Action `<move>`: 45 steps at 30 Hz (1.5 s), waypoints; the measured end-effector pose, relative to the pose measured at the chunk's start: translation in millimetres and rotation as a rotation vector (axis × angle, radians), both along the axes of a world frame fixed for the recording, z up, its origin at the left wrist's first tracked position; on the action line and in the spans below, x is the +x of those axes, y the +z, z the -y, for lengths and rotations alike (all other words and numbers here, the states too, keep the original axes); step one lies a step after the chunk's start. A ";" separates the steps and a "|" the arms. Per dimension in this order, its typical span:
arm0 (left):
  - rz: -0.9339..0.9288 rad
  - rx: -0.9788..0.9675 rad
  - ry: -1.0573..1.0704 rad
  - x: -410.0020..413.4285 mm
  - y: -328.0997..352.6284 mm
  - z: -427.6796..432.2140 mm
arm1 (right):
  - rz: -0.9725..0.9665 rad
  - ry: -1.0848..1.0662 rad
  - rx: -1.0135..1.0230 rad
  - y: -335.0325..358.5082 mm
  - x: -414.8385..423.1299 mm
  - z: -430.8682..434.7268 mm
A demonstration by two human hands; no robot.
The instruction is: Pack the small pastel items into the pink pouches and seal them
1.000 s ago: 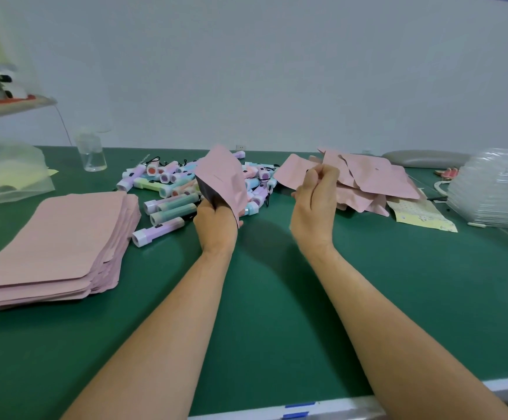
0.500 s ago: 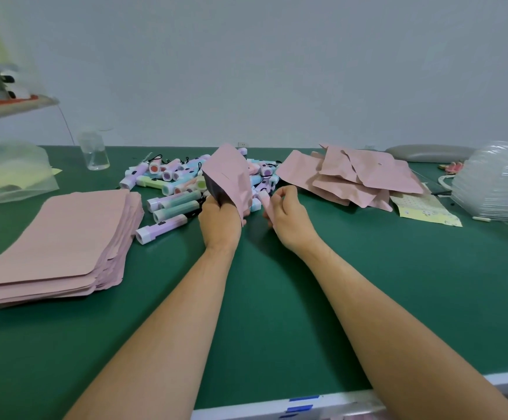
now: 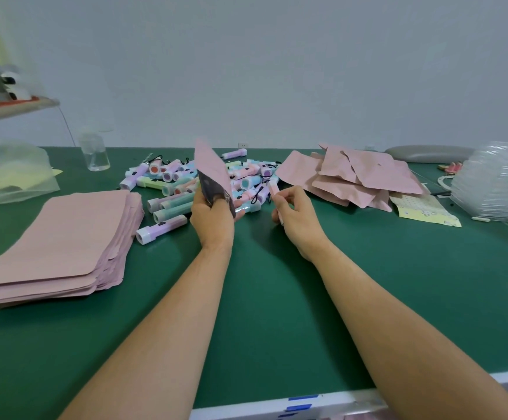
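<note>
**Holding the pouch open for the next pink piece**

We gripped one pink pouch (image 3: 210, 168) in our left hand (image 3: 213, 216). The fingers were curled round its lower end, so that the pouch stood up over the heap with its dark mouth turned back toward us. One fingertip seemed to sit inside the opening to spread it, though the view there was too murky to be sure. Held that way, the mouth faced the other hand and needed no second hand to part it.

Our right hand (image 3: 296, 212) was just beside it, at the near edge of the pile of pastel items (image 3: 248, 178). Its thumb and fingers pinched a slim pink item (image 3: 272, 188) lengthwise, with the upper end poking out above the knuckles. We judged that grip was meant to let the piece slide in end first. It had not yet reached the pouch, and a gap of green table (image 3: 277, 313) lay between the two hands.

The layout served the same flow. The stack of flat pouches (image 3: 55, 237) lay to our left, within reach of the hand that picks them up. The loose pile sat in the middle, behind both hands. The heap of plumper pouches (image 3: 365, 174) lay to our right, where finished ones could be dropped. Most of the pile remained unpacked, so we judged the task was far from done.
</note>
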State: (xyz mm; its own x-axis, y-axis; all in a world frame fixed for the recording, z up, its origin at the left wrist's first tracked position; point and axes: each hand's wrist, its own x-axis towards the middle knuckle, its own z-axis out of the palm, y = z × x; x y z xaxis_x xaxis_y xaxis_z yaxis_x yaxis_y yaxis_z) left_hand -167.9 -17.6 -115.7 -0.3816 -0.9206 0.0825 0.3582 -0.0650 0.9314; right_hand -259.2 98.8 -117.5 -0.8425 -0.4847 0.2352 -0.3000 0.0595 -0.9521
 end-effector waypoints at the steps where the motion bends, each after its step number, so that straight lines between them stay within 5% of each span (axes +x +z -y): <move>1: -0.006 -0.005 0.023 0.5 0.3 0.6 | 0.000 -0.001 -0.004 0.1 0.1 -0.2; 10: -0.082 -0.027 0.174 4.9 8.9 5.2 | 0.131 0.056 -0.164 9.0 3.0 -8.8; 20: -0.188 -0.108 0.095 12.1 24.6 -7.7 | -0.153 -0.176 -0.030 10.9 6.1 -21.0; 35: -0.206 -0.300 0.244 18.6 35.5 -17.7 | -0.172 0.000 -0.264 20.0 9.4 -18.0; 45: 0.045 -0.613 0.309 22.1 23.9 -15.2 | -0.346 0.030 -0.348 36.7 12.3 -33.5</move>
